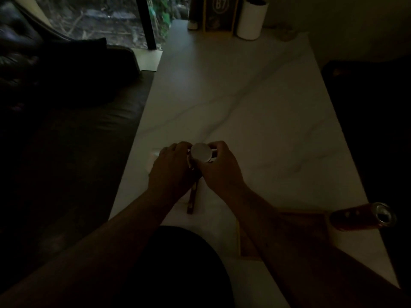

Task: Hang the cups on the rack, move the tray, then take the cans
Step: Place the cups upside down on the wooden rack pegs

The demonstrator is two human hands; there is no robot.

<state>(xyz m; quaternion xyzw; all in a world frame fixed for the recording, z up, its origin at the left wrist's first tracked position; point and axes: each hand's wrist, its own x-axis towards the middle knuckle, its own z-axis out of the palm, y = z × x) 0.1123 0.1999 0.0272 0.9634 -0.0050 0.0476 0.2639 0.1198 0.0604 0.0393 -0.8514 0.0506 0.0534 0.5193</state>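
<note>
Cup (pixel 200 152), white, base up, sits over the rack (pixel 191 196) on the marble table (pixel 255 103), clasped by left hand (pixel 171 167) and right hand (pixel 219 167). Near the rack's right: tray (pixel 311 221), can (pixel 362 216). Dim room.

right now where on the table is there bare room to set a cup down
The widest bare patch is the middle of the table, from the hands up to the white cylinder and box at the far end. The right side above the can is also bare. It is crowded near the left hand and right hand, around the cup, rack and tray.
</note>
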